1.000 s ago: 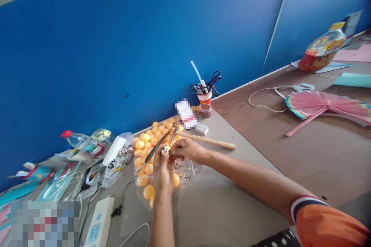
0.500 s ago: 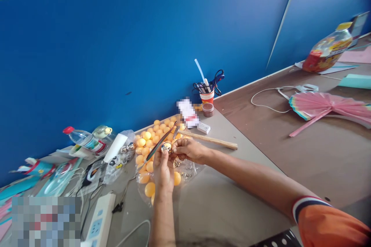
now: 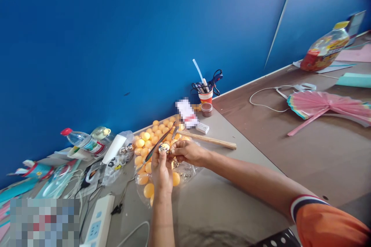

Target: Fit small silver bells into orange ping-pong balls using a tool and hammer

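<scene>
My left hand (image 3: 162,170) holds up a small ball (image 3: 164,148) between thumb and fingers. The ball is orange-yellow and partly covered with shiny metallic pieces. At the ball's right side, my right hand (image 3: 188,152) is closed in a pinch; whatever its fingertips hold is too small or hidden to name. Beneath both hands lies a clear plastic bag with several orange balls (image 3: 148,190). Small silvery beads (image 3: 185,176) lie on the plastic right of my left wrist. A long dark tool with a thin handle (image 3: 158,144) rests over the balls behind my fingers.
A wooden stick (image 3: 210,139) lies behind my right hand. Farther back stand a red-and-white cup (image 3: 205,97) of pens and a small lidded jar (image 3: 206,110). To the left are a red-capped bottle (image 3: 84,141) and a power strip (image 3: 100,218). A pink paper fan (image 3: 329,104) lies right.
The view has shifted slightly, so everything sits a little farther left. Both hands stay together at the ball, with the right fingertips still pinched at its side.
</scene>
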Demonstrator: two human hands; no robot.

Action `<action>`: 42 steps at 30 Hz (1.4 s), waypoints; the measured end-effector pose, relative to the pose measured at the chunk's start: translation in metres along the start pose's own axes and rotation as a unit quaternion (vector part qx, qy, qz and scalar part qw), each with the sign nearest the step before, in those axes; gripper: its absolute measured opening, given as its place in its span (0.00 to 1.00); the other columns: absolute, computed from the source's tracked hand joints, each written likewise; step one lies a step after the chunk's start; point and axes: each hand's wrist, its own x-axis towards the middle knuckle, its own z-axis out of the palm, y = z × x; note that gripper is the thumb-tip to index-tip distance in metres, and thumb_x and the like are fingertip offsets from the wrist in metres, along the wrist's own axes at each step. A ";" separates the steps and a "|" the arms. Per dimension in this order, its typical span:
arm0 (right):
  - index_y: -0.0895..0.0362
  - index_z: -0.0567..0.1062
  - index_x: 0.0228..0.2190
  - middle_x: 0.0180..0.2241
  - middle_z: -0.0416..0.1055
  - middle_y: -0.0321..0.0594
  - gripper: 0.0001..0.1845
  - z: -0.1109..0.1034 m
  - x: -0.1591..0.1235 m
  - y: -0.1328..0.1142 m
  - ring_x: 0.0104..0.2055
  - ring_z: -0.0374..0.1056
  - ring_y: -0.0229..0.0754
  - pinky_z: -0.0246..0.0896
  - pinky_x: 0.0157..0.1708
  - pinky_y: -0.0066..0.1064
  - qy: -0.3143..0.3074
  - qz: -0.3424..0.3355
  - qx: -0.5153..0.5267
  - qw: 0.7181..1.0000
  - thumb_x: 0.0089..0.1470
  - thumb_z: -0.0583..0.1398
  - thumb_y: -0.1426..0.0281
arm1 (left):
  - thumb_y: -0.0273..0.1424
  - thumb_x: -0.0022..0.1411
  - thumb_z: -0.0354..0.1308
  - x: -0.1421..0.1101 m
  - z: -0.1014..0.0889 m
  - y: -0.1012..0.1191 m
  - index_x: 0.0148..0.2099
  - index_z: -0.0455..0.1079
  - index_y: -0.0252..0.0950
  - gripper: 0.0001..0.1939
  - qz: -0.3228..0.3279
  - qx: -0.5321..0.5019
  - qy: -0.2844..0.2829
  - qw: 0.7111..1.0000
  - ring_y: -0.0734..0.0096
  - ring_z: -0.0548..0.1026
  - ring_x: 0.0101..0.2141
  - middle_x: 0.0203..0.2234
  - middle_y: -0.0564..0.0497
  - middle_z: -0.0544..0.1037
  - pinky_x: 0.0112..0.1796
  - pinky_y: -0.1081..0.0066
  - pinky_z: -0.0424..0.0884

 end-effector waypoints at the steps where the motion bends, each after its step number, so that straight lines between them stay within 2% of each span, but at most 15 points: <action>1: 0.57 0.73 0.22 0.19 0.69 0.32 0.15 0.000 0.000 0.000 0.19 0.56 0.31 0.45 0.21 0.27 -0.002 -0.004 0.003 1.000 0.39 0.73 0.67 | 0.41 0.50 0.75 0.000 0.000 0.000 0.43 0.77 0.39 0.20 0.000 -0.002 -0.001 1.000 0.72 0.78 0.34 0.35 0.52 0.82 0.37 0.72 0.74; 8: 0.57 0.73 0.22 0.19 0.68 0.31 0.18 0.000 -0.001 0.003 0.19 0.53 0.30 0.44 0.21 0.27 0.011 -0.008 0.010 1.000 0.35 0.75 0.64 | 0.41 0.49 0.75 0.000 0.001 0.000 0.41 0.76 0.39 0.20 0.008 0.009 -0.001 1.000 0.73 0.78 0.32 0.34 0.54 0.81 0.36 0.73 0.73; 16: 0.57 0.73 0.22 0.19 0.68 0.32 0.16 0.000 0.000 0.007 0.19 0.53 0.30 0.48 0.22 0.27 0.056 0.010 -0.011 0.998 0.39 0.74 0.66 | 0.41 0.50 0.75 -0.002 0.001 0.000 0.43 0.76 0.40 0.21 0.008 0.024 0.011 1.000 0.73 0.79 0.32 0.33 0.53 0.81 0.36 0.73 0.74; 22: 0.56 0.73 0.22 0.20 0.71 0.33 0.15 0.000 0.003 0.010 0.20 0.55 0.31 0.50 0.22 0.27 0.049 -0.009 -0.019 0.999 0.40 0.73 0.64 | 0.42 0.50 0.75 -0.001 0.002 -0.002 0.44 0.76 0.39 0.22 0.013 0.019 0.012 1.000 0.72 0.78 0.31 0.34 0.53 0.81 0.35 0.72 0.75; 31: 0.55 0.72 0.23 0.20 0.68 0.31 0.21 0.002 0.001 0.010 0.21 0.55 0.32 0.49 0.24 0.28 0.025 -0.038 -0.018 0.999 0.36 0.75 0.58 | 0.41 0.51 0.74 -0.001 0.002 0.000 0.41 0.77 0.38 0.19 0.005 -0.001 -0.004 1.000 0.72 0.78 0.31 0.33 0.52 0.81 0.34 0.72 0.75; 36: 0.55 0.72 0.24 0.18 0.65 0.28 0.23 0.003 0.000 0.009 0.20 0.53 0.31 0.47 0.23 0.28 0.004 -0.059 -0.019 0.998 0.38 0.75 0.55 | 0.42 0.51 0.74 0.000 0.001 -0.001 0.37 0.75 0.38 0.17 0.010 -0.004 -0.002 1.000 0.73 0.77 0.31 0.33 0.53 0.80 0.34 0.74 0.73; 42: 0.55 0.71 0.23 0.19 0.67 0.30 0.21 0.002 0.000 0.009 0.20 0.53 0.32 0.47 0.23 0.29 0.028 -0.040 -0.048 0.998 0.39 0.73 0.56 | 0.42 0.51 0.74 -0.002 0.001 -0.001 0.41 0.75 0.38 0.19 0.014 0.026 0.007 1.000 0.72 0.77 0.33 0.34 0.52 0.79 0.35 0.72 0.73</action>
